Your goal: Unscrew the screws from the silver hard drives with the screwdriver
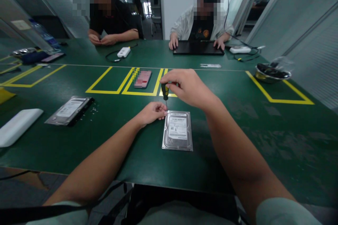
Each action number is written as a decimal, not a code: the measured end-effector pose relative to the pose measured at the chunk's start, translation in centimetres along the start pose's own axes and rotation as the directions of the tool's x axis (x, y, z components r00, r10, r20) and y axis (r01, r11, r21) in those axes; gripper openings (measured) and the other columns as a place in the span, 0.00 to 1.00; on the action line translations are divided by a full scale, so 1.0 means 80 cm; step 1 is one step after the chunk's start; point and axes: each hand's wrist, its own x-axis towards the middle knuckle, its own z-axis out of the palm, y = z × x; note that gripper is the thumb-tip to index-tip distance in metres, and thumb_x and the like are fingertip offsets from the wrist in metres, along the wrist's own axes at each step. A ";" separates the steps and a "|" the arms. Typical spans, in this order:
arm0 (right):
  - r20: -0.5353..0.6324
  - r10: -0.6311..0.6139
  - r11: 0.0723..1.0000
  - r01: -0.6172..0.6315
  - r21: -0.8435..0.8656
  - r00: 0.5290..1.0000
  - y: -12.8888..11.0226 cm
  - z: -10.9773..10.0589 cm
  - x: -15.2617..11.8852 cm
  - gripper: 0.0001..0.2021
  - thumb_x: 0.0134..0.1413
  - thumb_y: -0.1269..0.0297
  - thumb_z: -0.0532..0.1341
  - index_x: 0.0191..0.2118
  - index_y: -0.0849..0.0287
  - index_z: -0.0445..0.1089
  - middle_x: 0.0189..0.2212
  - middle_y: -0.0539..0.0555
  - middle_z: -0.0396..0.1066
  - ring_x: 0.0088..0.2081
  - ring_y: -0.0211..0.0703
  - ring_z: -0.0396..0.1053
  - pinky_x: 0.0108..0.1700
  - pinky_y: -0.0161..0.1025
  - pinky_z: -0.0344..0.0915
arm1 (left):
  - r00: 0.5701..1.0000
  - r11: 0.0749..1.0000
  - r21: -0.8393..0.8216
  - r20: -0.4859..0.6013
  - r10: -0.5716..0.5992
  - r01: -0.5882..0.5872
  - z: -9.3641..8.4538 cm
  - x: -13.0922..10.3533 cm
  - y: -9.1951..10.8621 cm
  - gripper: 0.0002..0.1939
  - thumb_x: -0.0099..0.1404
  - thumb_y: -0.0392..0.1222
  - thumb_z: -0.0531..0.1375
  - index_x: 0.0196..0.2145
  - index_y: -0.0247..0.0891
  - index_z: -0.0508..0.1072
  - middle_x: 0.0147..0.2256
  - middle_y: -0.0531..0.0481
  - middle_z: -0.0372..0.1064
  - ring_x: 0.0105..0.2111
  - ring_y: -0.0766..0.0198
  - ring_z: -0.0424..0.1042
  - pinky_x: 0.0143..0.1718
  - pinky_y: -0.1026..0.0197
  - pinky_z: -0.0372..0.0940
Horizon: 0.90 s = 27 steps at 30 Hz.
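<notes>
A silver hard drive (177,140) with a white label lies flat on the table in front of me. My right hand (186,86) grips the handle of a black and yellow screwdriver (165,93) from above. The screwdriver stands nearly upright, its tip at the drive's far left corner. Beside that corner is my left hand (151,115), its fingers pinched together close to the tip; whatever they hold is too small to make out. Further left lies a second hard drive (70,109), with small whitish bits (91,110) scattered next to it.
Yellow tape outlines (99,92) mark the green table (126,168). A phone (143,79) lies inside one. At right stands a metal bowl (271,75) with dark contents; a white case (19,126) is at left. Two people (112,21) sit opposite, one touching a black panel (198,48).
</notes>
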 end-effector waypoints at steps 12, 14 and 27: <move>-0.015 -0.031 0.999 0.031 0.008 0.999 0.004 0.001 0.001 0.14 0.56 0.76 0.56 0.42 0.62 0.77 0.41 0.55 0.77 0.44 0.42 0.71 0.50 0.39 0.63 | 1.000 1.000 -0.008 0.018 0.002 -0.001 -0.002 0.001 -0.002 0.13 0.56 0.38 0.66 0.35 0.31 0.67 0.24 0.54 0.67 0.23 0.71 0.66 0.26 0.67 0.61; -0.017 -0.027 1.000 0.027 -0.009 0.999 0.004 0.001 0.001 0.11 0.57 0.74 0.58 0.41 0.62 0.78 0.40 0.55 0.77 0.43 0.42 0.71 0.49 0.39 0.62 | 1.000 1.000 -0.015 0.017 0.002 -0.002 -0.002 0.001 -0.002 0.13 0.56 0.38 0.66 0.35 0.31 0.67 0.24 0.54 0.67 0.23 0.71 0.66 0.26 0.67 0.61; -0.001 -0.005 1.000 0.005 0.004 1.000 -0.001 -0.004 -0.001 0.12 0.58 0.74 0.56 0.42 0.62 0.75 0.39 0.55 0.76 0.39 0.41 0.69 0.45 0.38 0.59 | 1.000 0.999 -0.029 -0.002 -0.018 0.018 0.000 0.000 0.001 0.13 0.56 0.38 0.67 0.35 0.31 0.67 0.24 0.54 0.68 0.24 0.72 0.66 0.26 0.67 0.61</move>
